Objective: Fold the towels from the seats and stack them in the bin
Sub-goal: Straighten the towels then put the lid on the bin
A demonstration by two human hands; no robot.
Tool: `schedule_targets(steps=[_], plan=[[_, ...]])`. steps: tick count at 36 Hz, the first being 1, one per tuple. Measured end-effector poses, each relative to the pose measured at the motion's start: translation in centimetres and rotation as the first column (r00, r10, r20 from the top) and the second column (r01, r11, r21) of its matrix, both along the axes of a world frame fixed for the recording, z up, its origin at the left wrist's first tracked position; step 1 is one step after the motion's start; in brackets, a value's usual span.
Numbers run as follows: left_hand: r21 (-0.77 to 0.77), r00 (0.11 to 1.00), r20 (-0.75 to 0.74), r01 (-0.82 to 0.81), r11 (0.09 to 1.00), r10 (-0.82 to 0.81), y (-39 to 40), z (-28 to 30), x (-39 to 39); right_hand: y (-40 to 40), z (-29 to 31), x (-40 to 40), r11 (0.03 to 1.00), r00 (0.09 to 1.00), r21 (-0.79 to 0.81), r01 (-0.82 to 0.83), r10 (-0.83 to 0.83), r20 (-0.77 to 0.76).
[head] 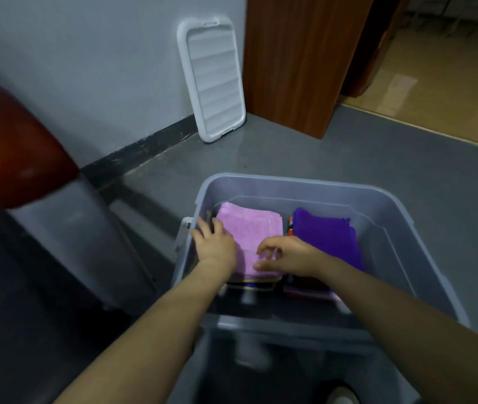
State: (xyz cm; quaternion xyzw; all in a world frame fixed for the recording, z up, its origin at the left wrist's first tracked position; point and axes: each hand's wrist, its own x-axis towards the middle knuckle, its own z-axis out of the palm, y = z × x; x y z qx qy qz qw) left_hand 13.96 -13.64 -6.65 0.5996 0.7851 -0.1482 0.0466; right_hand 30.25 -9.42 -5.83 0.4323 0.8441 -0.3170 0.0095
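Stacking step in hand: pink towel [250, 237] lay folded atop the left pile inside the bin [400, 243]. Left hand [215, 243] rested flat on it, fingers spread; right hand [285, 256] hovered loosely curled, holding nothing. Next move likely calls for withdrawing both hands

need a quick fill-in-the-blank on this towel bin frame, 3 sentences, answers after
1. The pink towel tops the stack on the ____ side of the bin.
2. The lid leans against the ____.
3. The towel on top of the stack beside the pink one is ____.

Missing words: left; wall; purple
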Motion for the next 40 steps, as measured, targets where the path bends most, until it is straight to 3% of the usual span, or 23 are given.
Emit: schedule_targets(steps=[5,9,14,23,28,40], plan=[[0.009,0.984,0.038,-0.172,0.985,0.172,-0.7,0.6,-2.0,-2.3,1.6,-2.7,0.983,0.986,-0.08,-0.165,0.166,0.014],[0.042,0.991,0.044,-0.13,0.991,0.128,-1.1,0.4,-2.4,-3.6,1.6,-3.9,0.951,0.96,-0.169,-0.261,0.273,0.056],[0.048,0.993,0.032,-0.111,0.993,0.11,-1.7,0.7,-2.2,-4.8,1.6,-4.1,0.909,0.908,-0.155,-0.386,0.405,0.111],[0.068,0.991,0.046,-0.125,0.99,0.122,-1.6,0.5,-2.4,-6.8,1.6,-3.9,0.806,0.768,0.0,-0.592,0.565,0.302],[0.085,0.994,0.017,-0.109,0.99,0.108,-1.9,0.6,-2.3,-6.5,0.7,-3.5,0.723,0.737,0.179,-0.667,0.607,0.297],[0.042,0.996,-0.053,-0.072,0.997,0.075,0.5,0.6,-3.7,-3.8,-0.7,-4.2,0.656,0.732,0.335,-0.676,0.65,0.205]])
